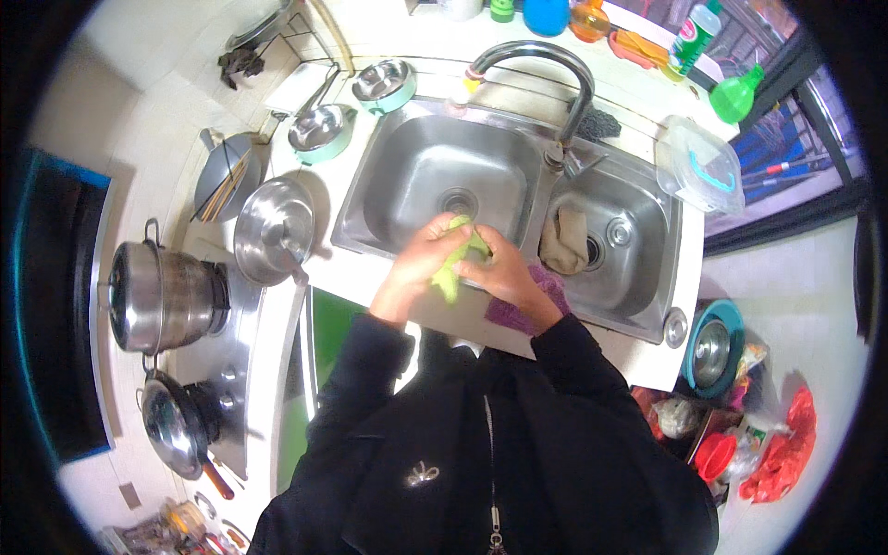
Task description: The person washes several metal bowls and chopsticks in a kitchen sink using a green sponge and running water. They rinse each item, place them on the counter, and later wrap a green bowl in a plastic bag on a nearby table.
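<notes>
A bunched yellow-green cloth (447, 277) is gripped between my left hand (424, 258) and my right hand (501, 269), over the front edge of the large sink basin (416, 166). One end of it hangs below my fingers. Under my right wrist a purple cloth (553, 286) lies on the counter's front edge beside the sink. In the smaller basin (635, 277), a beige cloth (565, 243) rests against the divider, next to the drain. The curved metal faucet (534, 48) stands behind the basins, its spout over the back left.
Left of the sink are a steel bowl (267, 236) and two mint-green containers (322, 139). A steamer pot (166, 295) and a lidded wok (173, 430) sit on the stove. A clear plastic box (694, 173) stands on the right; bottles line the back ledge.
</notes>
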Tool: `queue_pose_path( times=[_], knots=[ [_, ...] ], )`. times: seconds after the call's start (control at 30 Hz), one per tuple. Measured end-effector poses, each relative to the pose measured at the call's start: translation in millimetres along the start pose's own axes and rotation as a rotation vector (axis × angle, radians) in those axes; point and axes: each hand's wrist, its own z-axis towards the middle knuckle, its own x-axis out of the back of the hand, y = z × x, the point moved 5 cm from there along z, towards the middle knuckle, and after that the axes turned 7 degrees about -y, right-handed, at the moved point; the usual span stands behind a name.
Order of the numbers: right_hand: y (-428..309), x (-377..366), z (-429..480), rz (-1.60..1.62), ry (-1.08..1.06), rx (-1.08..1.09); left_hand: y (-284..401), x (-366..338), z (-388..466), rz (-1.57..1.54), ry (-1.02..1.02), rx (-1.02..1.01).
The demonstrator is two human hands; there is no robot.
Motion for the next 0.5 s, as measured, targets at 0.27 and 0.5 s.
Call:
queue_pose_path(
  times=[0.27,0.5],
  knots=[
    [-42.5,9.3,16.0,0.165,-0.272,-0.221,42.2,55.4,-63.5,0.919,0.616,-0.441],
    [-111.2,-92.7,-10.4,0.884,-1.066,-0.323,-107.7,82.3,-80.2,-0.694,0.412,-0.664]
  ],
)
